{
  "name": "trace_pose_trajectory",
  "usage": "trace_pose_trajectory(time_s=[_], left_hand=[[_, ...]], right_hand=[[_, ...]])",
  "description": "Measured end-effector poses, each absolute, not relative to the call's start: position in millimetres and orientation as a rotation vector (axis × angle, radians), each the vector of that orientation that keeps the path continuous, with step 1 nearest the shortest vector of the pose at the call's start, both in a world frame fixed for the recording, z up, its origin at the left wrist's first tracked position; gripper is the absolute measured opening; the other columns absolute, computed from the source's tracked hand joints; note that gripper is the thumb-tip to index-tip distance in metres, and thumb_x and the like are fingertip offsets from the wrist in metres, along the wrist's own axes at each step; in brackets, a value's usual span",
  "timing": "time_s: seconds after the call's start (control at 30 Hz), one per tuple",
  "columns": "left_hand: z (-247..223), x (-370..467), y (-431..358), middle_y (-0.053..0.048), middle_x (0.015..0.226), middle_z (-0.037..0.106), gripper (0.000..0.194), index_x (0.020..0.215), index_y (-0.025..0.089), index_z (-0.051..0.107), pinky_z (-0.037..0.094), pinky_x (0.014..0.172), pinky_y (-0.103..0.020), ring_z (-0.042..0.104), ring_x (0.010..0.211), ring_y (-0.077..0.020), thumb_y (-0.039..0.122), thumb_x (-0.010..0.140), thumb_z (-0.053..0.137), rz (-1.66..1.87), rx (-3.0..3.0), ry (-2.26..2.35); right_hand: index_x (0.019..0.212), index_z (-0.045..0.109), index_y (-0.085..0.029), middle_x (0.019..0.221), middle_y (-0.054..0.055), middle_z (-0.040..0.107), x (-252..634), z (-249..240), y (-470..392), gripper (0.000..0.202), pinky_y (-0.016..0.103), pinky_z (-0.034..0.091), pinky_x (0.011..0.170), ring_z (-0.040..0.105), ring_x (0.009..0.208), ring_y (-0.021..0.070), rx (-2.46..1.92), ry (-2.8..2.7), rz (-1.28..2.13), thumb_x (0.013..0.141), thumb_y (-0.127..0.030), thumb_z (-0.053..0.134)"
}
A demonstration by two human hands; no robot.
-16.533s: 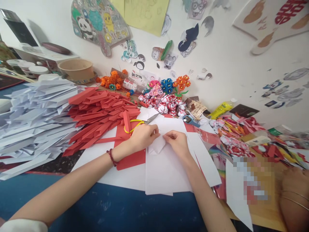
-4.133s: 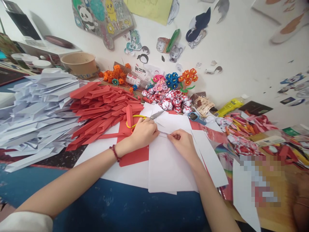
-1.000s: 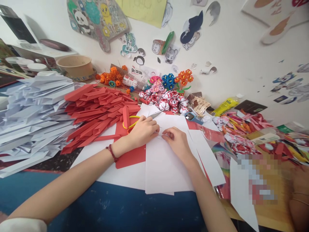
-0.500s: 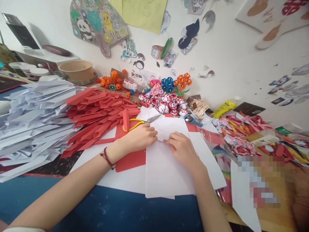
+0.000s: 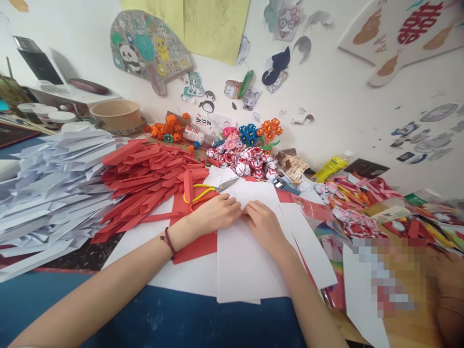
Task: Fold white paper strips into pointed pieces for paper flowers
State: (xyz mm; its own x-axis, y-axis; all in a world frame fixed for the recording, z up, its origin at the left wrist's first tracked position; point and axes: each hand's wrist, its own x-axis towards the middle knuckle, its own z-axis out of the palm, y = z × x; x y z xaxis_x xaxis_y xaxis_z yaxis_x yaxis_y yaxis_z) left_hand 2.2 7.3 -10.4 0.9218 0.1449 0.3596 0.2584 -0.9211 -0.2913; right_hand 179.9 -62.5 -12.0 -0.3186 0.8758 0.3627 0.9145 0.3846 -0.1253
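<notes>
My left hand [image 5: 222,211], with a dark red cord bracelet at the wrist, is closed, its fingertips curled down over white sheets of paper [image 5: 246,270]. Fingers pinched together, my right hand [image 5: 259,220] meets it tip to tip. What the fingertips grip is hidden; it may be white paper against the white sheets. Just beyond my left hand lie yellow-handled scissors [image 5: 226,184], blades pointing right. Red paper [image 5: 199,244] shows under my left wrist, among the white sheets.
Folded white strips [image 5: 54,179] and folded red strips [image 5: 152,174] are heaped at the left. Red-and-white paper balls [image 5: 250,162] and small crafted flowers [image 5: 248,135] stand along the wall. A blue watch [image 5: 282,184] lies behind the sheets. Another person's hand [image 5: 449,273] is at far right.
My hands have come together; a small gap showed between them before. My right hand has shifted left. The whole view has tilted slightly, showing more of the wall.
</notes>
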Motion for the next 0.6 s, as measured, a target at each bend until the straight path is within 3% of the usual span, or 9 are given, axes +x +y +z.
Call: trace_pose_trajectory(time_s=[0.2,0.6], left_hand=[[-7,0,10,-0.006,0.08,0.059,0.017,0.083,0.016,0.056,0.032,0.068,-0.034,0.049,0.081,-0.019,0.021,0.095,0.044,-0.572,-2.82,-0.352],[-1,-14,15,-0.005,0.073,0.056,0.027,0.077,0.017,0.056,0.036,0.065,-0.031,0.049,0.072,-0.0172,0.023,0.096,0.039,-0.645,-2.87,-0.43]], right_hand=[[0.081,0.058,-0.018,0.075,0.004,0.061,180,-14,-66,0.021,0.03,0.038,0.067,0.055,0.071,0.0173,-1.499,-2.222,-0.196,0.094,-0.015,0.042],[0.074,0.057,-0.021,0.071,0.001,0.06,198,-10,-66,0.021,0.027,0.039,0.063,0.055,0.066,0.015,-1.41,-1.983,0.0,0.088,-0.012,0.044]])
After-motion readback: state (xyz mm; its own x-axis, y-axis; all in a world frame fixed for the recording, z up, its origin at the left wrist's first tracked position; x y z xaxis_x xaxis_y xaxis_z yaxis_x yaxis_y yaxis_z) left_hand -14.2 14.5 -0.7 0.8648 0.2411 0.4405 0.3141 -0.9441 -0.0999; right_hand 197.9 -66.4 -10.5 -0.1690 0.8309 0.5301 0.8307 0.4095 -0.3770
